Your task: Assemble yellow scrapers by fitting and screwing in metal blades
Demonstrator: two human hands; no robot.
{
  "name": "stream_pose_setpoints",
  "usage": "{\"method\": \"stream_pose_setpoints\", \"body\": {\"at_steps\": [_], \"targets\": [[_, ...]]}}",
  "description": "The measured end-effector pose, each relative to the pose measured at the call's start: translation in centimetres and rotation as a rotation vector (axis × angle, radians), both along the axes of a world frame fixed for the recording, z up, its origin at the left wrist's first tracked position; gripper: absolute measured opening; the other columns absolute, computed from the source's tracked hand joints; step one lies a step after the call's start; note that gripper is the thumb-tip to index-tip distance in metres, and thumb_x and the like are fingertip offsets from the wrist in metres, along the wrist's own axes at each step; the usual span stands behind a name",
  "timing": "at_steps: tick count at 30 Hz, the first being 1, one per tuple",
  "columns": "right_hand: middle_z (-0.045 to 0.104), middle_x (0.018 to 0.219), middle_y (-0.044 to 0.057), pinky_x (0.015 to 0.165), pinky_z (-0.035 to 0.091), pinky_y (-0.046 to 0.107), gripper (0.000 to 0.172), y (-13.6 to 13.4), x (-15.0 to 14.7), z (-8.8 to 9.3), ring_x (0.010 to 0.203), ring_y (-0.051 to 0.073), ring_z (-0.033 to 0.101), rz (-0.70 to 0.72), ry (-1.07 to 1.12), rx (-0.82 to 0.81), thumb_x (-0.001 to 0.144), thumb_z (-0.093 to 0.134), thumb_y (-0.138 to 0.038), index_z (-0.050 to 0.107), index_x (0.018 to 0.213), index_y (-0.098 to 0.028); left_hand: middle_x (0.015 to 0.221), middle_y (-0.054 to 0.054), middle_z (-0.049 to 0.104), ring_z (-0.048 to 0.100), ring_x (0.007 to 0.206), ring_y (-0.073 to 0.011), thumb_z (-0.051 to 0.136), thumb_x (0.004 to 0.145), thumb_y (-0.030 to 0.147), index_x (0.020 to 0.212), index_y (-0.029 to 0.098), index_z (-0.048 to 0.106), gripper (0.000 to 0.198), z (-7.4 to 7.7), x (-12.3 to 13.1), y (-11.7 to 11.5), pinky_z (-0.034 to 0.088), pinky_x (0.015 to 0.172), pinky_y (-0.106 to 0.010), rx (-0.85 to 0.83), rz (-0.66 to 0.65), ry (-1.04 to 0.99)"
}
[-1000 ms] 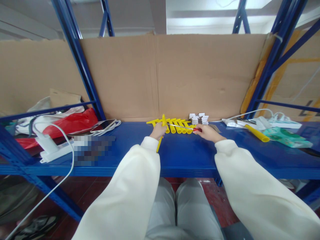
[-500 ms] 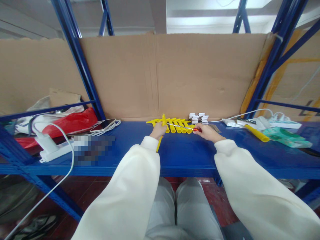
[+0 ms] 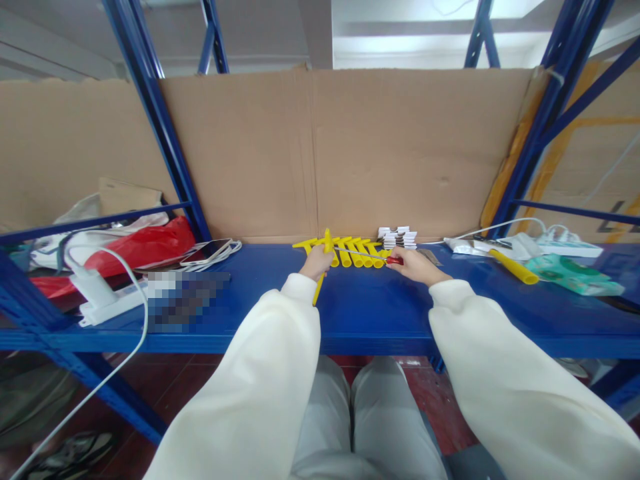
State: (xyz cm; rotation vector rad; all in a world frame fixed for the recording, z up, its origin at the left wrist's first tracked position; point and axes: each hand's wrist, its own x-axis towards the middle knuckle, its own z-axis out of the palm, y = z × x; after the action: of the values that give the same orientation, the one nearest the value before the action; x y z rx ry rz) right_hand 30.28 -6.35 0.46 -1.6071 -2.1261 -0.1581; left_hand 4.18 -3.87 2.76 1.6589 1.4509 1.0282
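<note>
My left hand is wrapped round a yellow T-shaped plastic piece, whose top and lower end stick out past the fingers. In my right hand is a screwdriver with a red handle. Its thin metal shaft runs left, and the tip meets the yellow piece near my left fingers; the exact contact is too small to make out. Behind the hands, several similar yellow T-shaped pieces lie in a row. A stack of small white pieces sits just beyond my right hand.
At right lie a yellow tube, a green soft pack and a white power strip. To the left are a red bag, a white charger with cable and a phone. Cardboard stands behind the blue shelf.
</note>
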Motion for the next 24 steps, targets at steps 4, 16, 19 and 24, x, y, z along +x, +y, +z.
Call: {"method": "stream_pose_setpoints", "body": {"at_steps": [4, 16, 19, 24], "targets": [[0.067, 0.077, 0.005, 0.065, 0.04, 0.026, 0.013, 0.0, 0.0, 0.0, 0.068, 0.018, 0.058, 0.018, 0.022, -0.016, 0.086, 0.058, -0.03, 0.054, 0.077, -0.022, 0.048, 0.009, 0.039, 0.039, 0.038, -0.0071, 0.048, 0.089, 0.006, 0.088, 0.014, 0.056, 0.011, -0.1, 0.1, 0.1, 0.03, 0.041, -0.018, 0.002, 0.009, -0.002], [0.072, 0.078, 0.005, 0.065, 0.044, 0.026, 0.005, 0.7, 1.8, -0.2, 0.072, 0.019, 0.063, 0.008, 0.002, 0.074, 0.082, 0.062, -0.028, 0.064, 0.08, -0.023, 0.061, 0.001, 0.059, 0.05, 0.043, -0.0097, 0.047, 0.088, 0.012, 0.102, 0.011, 0.065, 0.023, -0.1, -0.3, 0.3, 0.04, 0.045, -0.019, 0.088, 0.069, 0.108], [0.074, 0.08, 0.005, 0.065, 0.046, 0.027, 0.005, 0.7, 2.2, -0.2, 0.072, 0.02, 0.064, 0.014, -0.019, 0.054, 0.081, 0.064, -0.027, 0.067, 0.081, -0.023, 0.086, -0.009, 0.073, 0.066, 0.062, -0.0149, 0.047, 0.09, 0.018, 0.115, 0.011, 0.066, 0.032, 0.0, -0.4, 0.1, 0.051, 0.058, -0.023, 0.165, 0.095, 0.256], [0.076, 0.083, 0.004, 0.07, 0.05, 0.028, 0.005, 0.7, 2.3, -0.1, 0.076, 0.02, 0.067, 0.008, -0.016, -0.076, 0.077, 0.068, -0.024, 0.069, 0.081, -0.023, 0.118, -0.012, 0.072, 0.069, 0.109, -0.0213, 0.043, 0.096, 0.018, 0.147, 0.018, 0.049, 0.051, -0.1, -0.1, -0.2, 0.05, 0.095, -0.028, 0.365, 0.074, 0.499]]}}
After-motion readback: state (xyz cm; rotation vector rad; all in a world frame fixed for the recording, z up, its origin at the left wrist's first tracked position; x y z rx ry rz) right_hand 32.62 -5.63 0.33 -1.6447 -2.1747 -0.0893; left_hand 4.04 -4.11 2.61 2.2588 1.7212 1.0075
